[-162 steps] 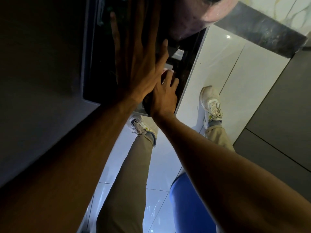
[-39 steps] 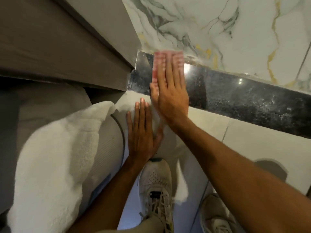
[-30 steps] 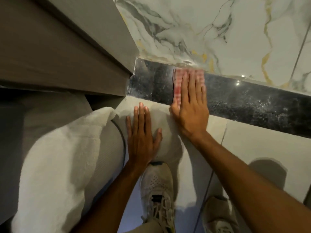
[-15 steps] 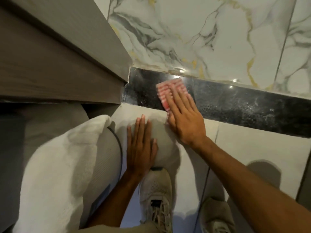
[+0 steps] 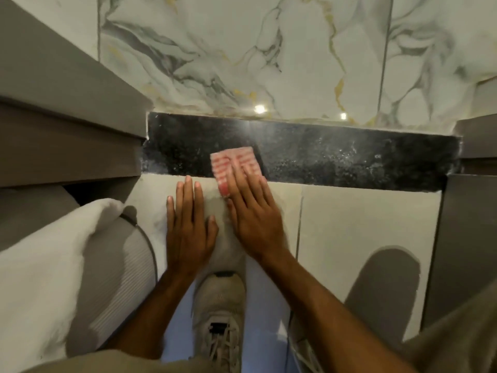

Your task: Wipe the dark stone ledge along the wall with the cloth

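A dark speckled stone ledge runs across the view below the marble wall. A pink-and-white striped cloth lies on its front edge, left of the middle. My right hand lies flat over the cloth's near part, fingers pressing it down against the ledge's front. My left hand rests flat on the pale tile face below the ledge, fingers apart, holding nothing. The two hands sit side by side, almost touching.
A brown cabinet juts out on the left, butting the ledge's left end. A white towel drapes over a ribbed grey object at lower left. Another dark panel closes the right side. My shoes stand on the floor below.
My right hand has drawn the cloth toward me, from the ledge's top onto its front edge. The camera has tilted so more of the ledge's right end shows. My left hand stays put.
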